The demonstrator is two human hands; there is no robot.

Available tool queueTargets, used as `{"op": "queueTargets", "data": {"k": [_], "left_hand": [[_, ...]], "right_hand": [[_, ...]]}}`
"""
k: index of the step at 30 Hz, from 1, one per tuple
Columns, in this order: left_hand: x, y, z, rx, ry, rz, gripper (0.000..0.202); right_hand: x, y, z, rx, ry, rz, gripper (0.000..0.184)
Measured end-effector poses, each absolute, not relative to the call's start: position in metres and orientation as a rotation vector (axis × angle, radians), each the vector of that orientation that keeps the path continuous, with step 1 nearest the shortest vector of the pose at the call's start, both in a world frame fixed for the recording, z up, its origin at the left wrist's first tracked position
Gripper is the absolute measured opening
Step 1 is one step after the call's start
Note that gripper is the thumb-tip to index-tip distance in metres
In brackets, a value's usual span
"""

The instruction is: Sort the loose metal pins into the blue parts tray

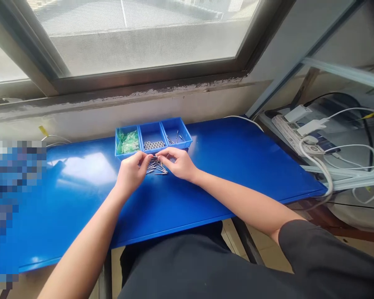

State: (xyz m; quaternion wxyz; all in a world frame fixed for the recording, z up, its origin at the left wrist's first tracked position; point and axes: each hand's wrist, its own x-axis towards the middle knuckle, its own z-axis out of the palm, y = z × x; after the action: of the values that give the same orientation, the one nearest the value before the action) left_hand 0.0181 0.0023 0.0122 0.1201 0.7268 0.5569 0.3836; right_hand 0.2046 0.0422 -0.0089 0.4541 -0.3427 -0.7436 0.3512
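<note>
My left hand (133,171) and my right hand (178,162) are close together, just in front of a blue three-part bin (153,154). Thumb and fingertips are pinched on each hand, the two pinches almost meeting. Whatever they hold is too small to make out. Below and between them lies a loose pile of slim metal pins (159,169) on the blue table (218,195). In the bin's left compartment are green-tinted small plastic packets (127,141). The middle one has rows of round metal rings or nuts (154,145), and the right one a few slim metal pins (176,137).
A window (156,45) and its wall stand right behind the table. On the right, a power strip (299,128) with white plugs and cables sits by a metal frame. One white cable (246,119) runs along the back edge. The far left is pixelated.
</note>
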Motion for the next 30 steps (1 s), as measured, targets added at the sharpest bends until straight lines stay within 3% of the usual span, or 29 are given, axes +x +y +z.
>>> {"op": "queueTargets", "data": {"k": [13, 22, 30], "left_hand": [[0.01, -0.004, -0.006, 2.186, 1.58, 1.073, 0.025], [0.013, -0.005, -0.004, 2.091, 1.614, 1.102, 0.028], [0.016, -0.004, -0.011, 2.053, 1.532, 1.208, 0.022]], "right_hand": [[0.206, 0.035, -0.014, -0.881, -1.873, 0.867, 0.02], [0.201, 0.03, -0.015, -0.905, -1.642, 1.194, 0.029], [0.2, 0.038, -0.02, -0.907, -1.495, 1.286, 0.033]]}}
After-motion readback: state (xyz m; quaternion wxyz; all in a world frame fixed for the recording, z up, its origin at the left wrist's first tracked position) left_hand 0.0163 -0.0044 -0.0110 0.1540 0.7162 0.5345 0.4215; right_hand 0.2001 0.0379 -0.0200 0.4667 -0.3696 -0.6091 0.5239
